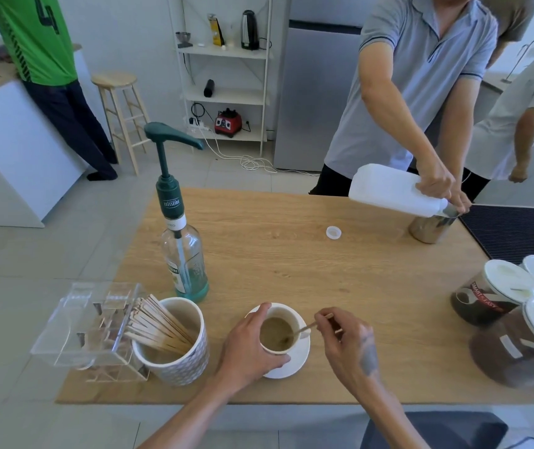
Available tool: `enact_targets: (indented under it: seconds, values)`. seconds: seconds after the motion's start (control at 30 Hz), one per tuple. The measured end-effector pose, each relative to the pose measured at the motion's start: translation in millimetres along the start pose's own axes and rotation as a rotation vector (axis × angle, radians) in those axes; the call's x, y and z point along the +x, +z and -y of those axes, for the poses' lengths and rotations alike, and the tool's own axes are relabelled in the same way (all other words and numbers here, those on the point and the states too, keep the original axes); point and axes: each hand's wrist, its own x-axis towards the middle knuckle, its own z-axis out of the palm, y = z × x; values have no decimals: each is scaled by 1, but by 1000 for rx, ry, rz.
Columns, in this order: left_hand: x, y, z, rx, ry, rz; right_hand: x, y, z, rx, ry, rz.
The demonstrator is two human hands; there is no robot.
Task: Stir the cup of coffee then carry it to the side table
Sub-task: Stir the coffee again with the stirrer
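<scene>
Left hand [252, 346] — wrapped around the near-left wall of the coffee cup [278, 332], which stands on a white saucer [294, 359] near the front edge of the wooden table [324, 280]; right hand [345, 340] — fingers pinched on a wooden stir stick [307, 328] whose lower end dips into the coffee. At nine o'clock of the cup, a patterned tub of stir sticks [175, 345] with a clear acrylic organiser [91, 328] touching its far side; at eleven o'clock, a pump-topped syrup bottle [186, 257]. At one o'clock, well apart, another person tips a white jug [392, 191] over a steel pitcher [430, 226], a loose cap [333, 232] lying near it; at three o'clock, lidded coffee jars [498, 296].
</scene>
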Motion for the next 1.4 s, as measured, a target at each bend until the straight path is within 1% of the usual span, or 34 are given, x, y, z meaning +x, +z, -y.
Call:
enact_targets:
  seconds: [0.07,0.13,0.2,0.27,0.4,0.43,0.5,0.6,0.63,0.77,0.83,0.97,1.0,1.13,1.2,1.3,1.33,1.4]
  values:
    - [0,1,0,5,8,-1,2,7,4,1,-37,-8]
    - [0,1,0,7,8,5,-2,13,7,83,-38,62]
    - [0,1,0,12,11,8,-8,14,5,162,16,156]
    - [0,1,0,21,7,4,-9,8,1,162,67,189]
    - [1,2,1,29,-2,-7,-1,3,-3,56,45,35]
    - [1,2,1,32,3,-6,0,5,-1,53,29,21]
    - [1,2,1,33,9,-1,-2,11,2,92,19,70]
    - [1,3,2,29,6,5,-7,13,0,184,108,183]
    - [1,3,2,33,8,1,-7,10,-2,192,143,183]
    - [2,2,1,38,12,-6,-2,7,-9,156,213,58]
    - [1,1,1,38,20,-3,-2,11,-4,188,224,76]
    - [1,1,0,35,31,-1,-6,9,1,259,272,179]
    - [1,1,0,33,32,-2,-5,7,-2,254,275,168]
    - [0,0,0,23,35,-10,-3,10,-7,203,261,26]
    - [0,1,1,20,37,-11,-6,15,-2,233,261,36]
    - [0,1,0,14,39,-10,-10,15,2,272,283,145]
    - [0,1,0,14,41,-13,-10,13,-2,255,285,151]
    - [-1,1,-1,13,37,-18,-6,9,-10,177,260,77]
